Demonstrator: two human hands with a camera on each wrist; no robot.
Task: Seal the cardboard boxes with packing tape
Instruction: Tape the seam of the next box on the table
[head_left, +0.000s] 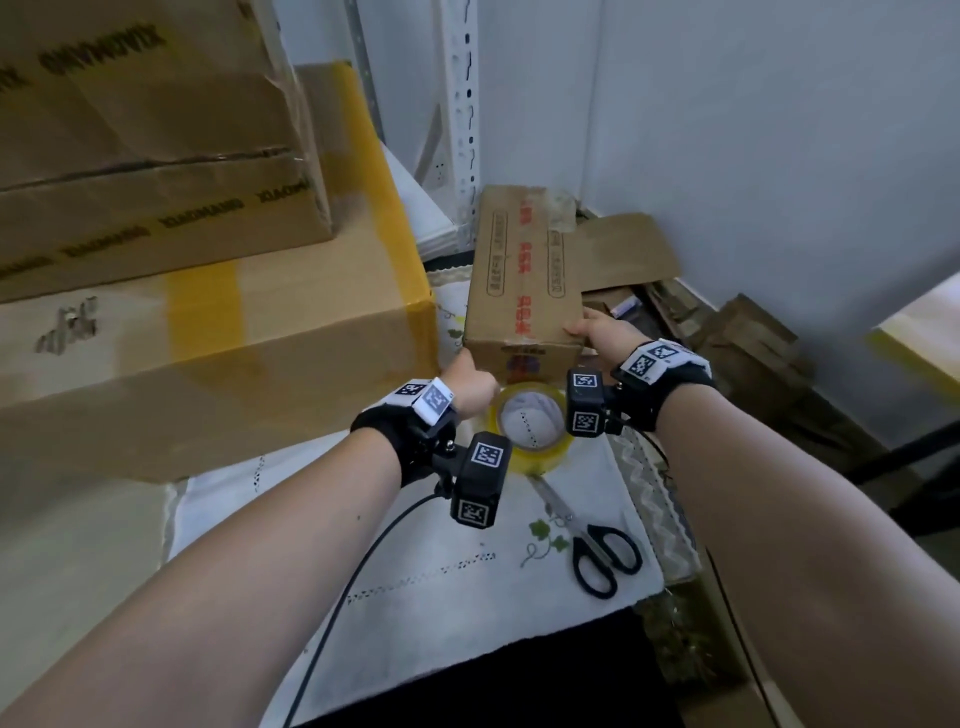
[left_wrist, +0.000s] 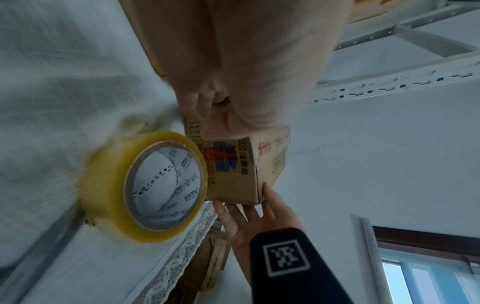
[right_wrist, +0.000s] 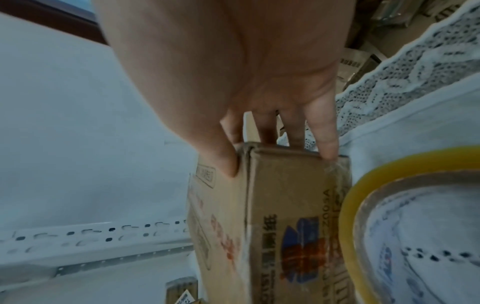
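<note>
A small cardboard box (head_left: 523, 280) with red print along its top seam lies on the white tablecloth (head_left: 441, 587). My left hand (head_left: 475, 371) grips its near left corner, and my right hand (head_left: 582, 330) grips its near right corner. In the right wrist view the thumb lies on the box's (right_wrist: 285, 205) top face and the fingers (right_wrist: 326, 144) run down its side. A yellowish roll of packing tape (head_left: 532, 423) lies flat just in front of the box, between my wrists. The same tape roll (left_wrist: 145, 185) touches the box (left_wrist: 233, 174) in the left wrist view.
Black-handled scissors (head_left: 597, 545) lie on the cloth near the right table edge. Large stacked cardboard boxes (head_left: 182, 312) crowd the left side. A white slotted rack post (head_left: 462, 130) stands behind. Flattened cardboard (head_left: 675, 291) lies on the floor at the right.
</note>
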